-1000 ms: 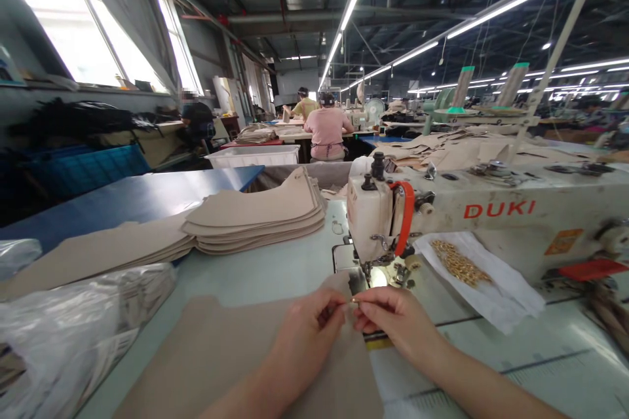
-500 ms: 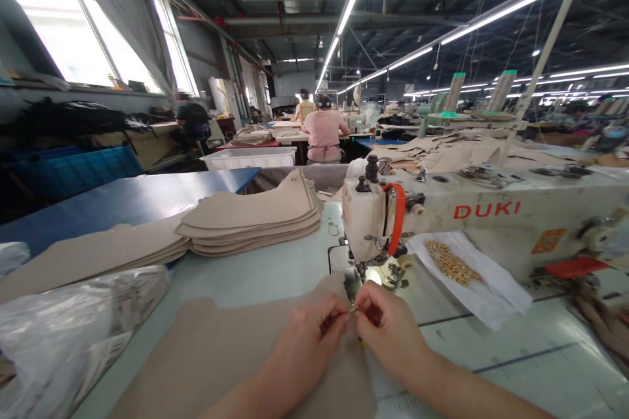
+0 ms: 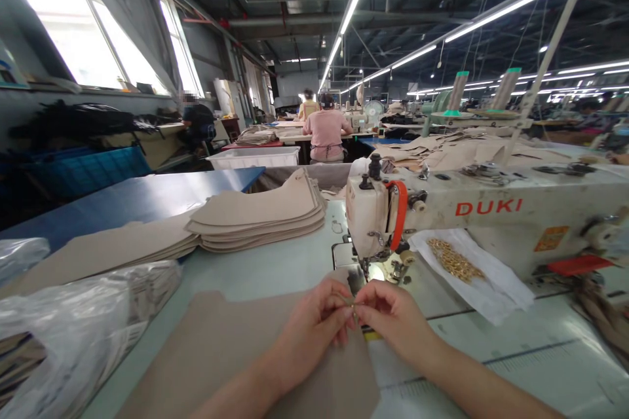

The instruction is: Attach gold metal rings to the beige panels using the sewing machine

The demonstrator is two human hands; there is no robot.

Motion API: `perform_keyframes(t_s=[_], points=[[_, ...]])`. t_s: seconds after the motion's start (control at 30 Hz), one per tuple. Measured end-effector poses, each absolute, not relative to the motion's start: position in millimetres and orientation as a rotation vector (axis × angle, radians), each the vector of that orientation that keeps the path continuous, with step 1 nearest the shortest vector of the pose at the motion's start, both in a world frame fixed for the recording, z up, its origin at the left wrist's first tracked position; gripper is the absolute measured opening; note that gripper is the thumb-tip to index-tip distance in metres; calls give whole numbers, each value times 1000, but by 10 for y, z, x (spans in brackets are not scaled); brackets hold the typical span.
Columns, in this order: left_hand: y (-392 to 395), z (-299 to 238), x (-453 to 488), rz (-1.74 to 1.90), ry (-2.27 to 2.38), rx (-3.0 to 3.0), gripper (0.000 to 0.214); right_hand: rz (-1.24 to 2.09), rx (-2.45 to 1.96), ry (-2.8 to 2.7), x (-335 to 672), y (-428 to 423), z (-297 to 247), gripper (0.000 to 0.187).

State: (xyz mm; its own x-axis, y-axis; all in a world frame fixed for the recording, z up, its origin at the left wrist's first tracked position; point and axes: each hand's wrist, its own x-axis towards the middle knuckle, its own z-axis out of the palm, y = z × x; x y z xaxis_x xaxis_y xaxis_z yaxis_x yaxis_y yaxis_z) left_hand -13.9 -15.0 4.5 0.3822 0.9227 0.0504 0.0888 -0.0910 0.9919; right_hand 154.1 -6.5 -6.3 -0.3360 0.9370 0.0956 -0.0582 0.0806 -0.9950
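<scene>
My left hand (image 3: 319, 321) and my right hand (image 3: 393, 314) meet fingertip to fingertip in front of the sewing machine's needle area. Both are closed in a pinch on a narrow beige strip (image 3: 351, 304). A tiny gold-coloured piece seems to show at the strip; the fingers hide most of it. Beneath the hands lies a large flat beige fabric panel (image 3: 236, 347), its far end reaching toward the presser foot. The sewing machine (image 3: 368, 216) stands just beyond the hands. Small gold metal parts (image 3: 452, 258) rest in a heap on a white cloth (image 3: 501, 291) to the right.
Stacked beige panels (image 3: 260, 216) lie at the back left of the table. A clear plastic bag (image 3: 98, 321) sits at the near left. Beyond it is a blue tabletop (image 3: 147, 203). A person in pink (image 3: 327, 131) sits farther off, back turned.
Both hands stay pinched together over the panel, with the fingers slightly shifted around the strip. The whole view has moved a little, so things appear slightly farther right.
</scene>
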Motion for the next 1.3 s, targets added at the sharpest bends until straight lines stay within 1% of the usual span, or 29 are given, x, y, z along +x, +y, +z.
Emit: perform_keyframes(t_s=[0.1, 0.2, 0.27, 0.4, 0.53, 0.63, 0.77, 0.9, 1.0, 1.1, 1.2, 1.3], points=[[-137, 75, -145, 900, 917, 1413, 26, 1600, -870, -1358, 1527, -40, -52, 26], [-129, 119, -153, 896, 908, 1232, 35, 1665, -920, -1257, 1550, -23, -16, 33], [-126, 136, -156, 881, 908, 1109, 38, 1676, -952, -1185, 1563, -17, 7, 36], [-110, 148, -158, 831, 931, 1015, 33, 1679, -954, -1144, 1553, -19, 31, 40], [-90, 159, -170, 823, 911, 947, 29, 1688, -961, -1121, 1542, -26, 6, 38], [-96, 182, -166, 822, 905, 904, 30, 1708, -930, -1097, 1548, -30, -31, 36], [-117, 222, -132, 823, 906, 943, 31, 1724, -919, -1125, 1547, -38, -51, 37], [-103, 210, -118, 790, 952, 1069, 27, 1759, -940, -1158, 1537, -56, -37, 40], [-86, 153, -141, 803, 1050, 1303, 18, 1638, -923, -1281, 1524, -95, -30, 33], [-104, 118, -168, 838, 1212, 1576, 5, 1363, -957, -1521, 1509, -153, -24, 23], [-142, 140, -178, 809, 1316, 1708, 6, 1144, -1027, -1704, 1512, -193, -12, 20], [-152, 147, -189, 831, 1311, 1697, 6, 987, -1034, -1808, 1546, -205, 2, 13]])
